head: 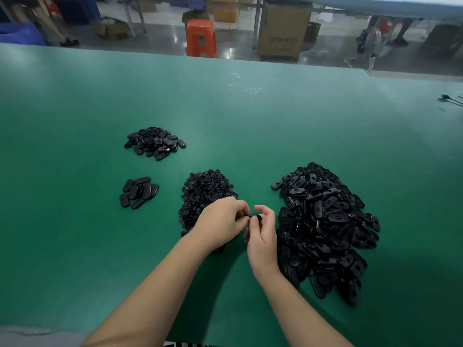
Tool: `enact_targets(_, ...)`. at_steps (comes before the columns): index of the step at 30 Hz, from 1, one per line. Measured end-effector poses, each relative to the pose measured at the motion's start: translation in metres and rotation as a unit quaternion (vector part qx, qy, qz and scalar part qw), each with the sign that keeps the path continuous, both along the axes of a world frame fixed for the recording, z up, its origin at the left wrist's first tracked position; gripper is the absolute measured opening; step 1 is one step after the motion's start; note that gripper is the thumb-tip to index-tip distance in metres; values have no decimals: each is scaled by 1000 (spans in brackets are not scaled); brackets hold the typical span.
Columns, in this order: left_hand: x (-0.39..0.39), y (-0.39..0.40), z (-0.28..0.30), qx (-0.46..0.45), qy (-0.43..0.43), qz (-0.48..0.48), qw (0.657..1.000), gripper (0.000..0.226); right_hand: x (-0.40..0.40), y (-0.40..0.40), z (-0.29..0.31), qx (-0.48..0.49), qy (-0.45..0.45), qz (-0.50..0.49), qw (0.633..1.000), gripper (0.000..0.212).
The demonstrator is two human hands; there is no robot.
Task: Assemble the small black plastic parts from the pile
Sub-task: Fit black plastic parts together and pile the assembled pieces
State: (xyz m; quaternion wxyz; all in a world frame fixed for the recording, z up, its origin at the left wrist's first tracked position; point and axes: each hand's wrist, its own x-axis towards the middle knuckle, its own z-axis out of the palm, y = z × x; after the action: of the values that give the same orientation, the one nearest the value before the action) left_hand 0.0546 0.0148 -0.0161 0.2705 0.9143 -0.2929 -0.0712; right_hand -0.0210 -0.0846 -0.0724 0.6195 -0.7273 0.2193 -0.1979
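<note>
A big pile of black oval plastic shells with slots (323,229) lies on the green table (75,246) at the right. A pile of small round black pieces (205,191) sits in the middle, partly behind my left hand. My left hand (220,224) and my right hand (261,234) meet just above the table between these piles. Together they pinch one small black part (254,217), mostly hidden by the fingertips. Farther left lie a small group of smooth oval pieces (139,192) and a heap of oval pieces (155,142).
The table's far edge runs across the top of the view. Beyond it stand an orange stool (201,37), a cardboard box (284,31) and other benches. A black cable (451,99) lies at the table's far right.
</note>
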Motion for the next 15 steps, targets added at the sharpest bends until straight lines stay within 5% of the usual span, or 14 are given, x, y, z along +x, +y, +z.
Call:
enact_targets(6, 19, 30, -2, -14, -56, 127, 990, 10, 0, 0, -3, -15, -7, -5, 1000, 21)
enact_targets(11, 58, 100, -13, -75, -36, 376, 923, 15, 1, 0, -4, -46, 15, 17, 999, 11)
enact_targets(15, 75, 145, -26, -90, -8, 474, 876, 18, 1, 0, -5, -55, 18, 26, 998, 14)
